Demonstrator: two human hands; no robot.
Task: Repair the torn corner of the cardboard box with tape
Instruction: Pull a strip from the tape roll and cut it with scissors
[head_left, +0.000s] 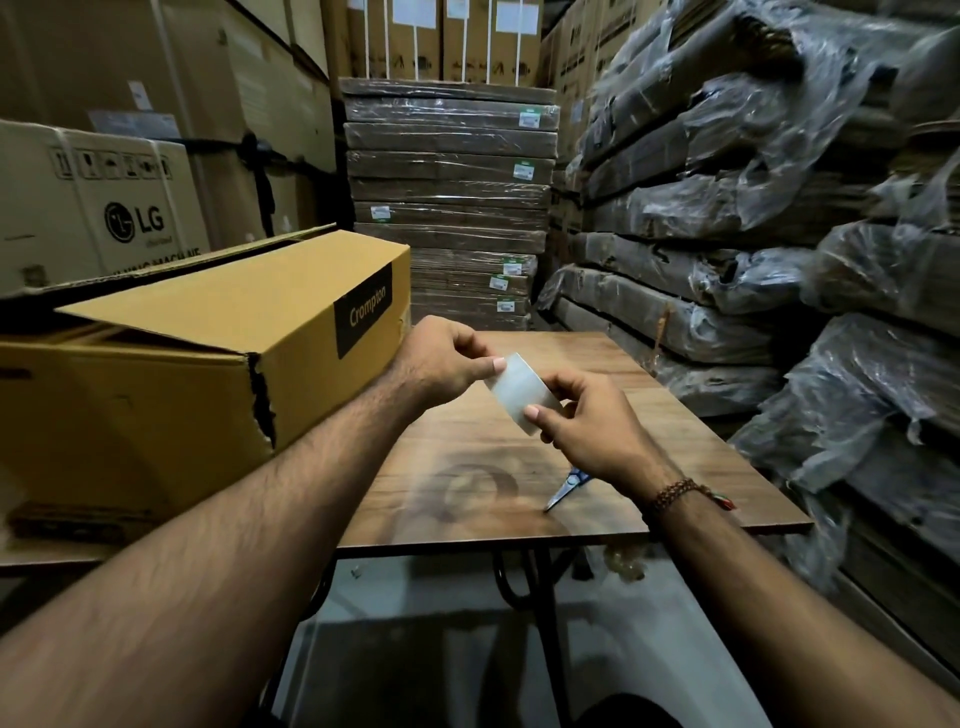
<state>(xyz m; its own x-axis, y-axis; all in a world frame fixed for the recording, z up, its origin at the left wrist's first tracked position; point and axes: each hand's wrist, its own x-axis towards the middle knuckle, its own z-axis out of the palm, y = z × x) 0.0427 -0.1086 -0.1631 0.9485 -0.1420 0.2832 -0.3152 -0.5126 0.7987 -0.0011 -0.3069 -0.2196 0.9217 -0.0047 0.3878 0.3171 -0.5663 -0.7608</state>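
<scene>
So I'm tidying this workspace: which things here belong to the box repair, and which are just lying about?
For the job:
- cardboard box, torn corner
- tape, held between left hand and right hand
- scissors on the table

Just about:
- LG carton
- wrapped stacks
</scene>
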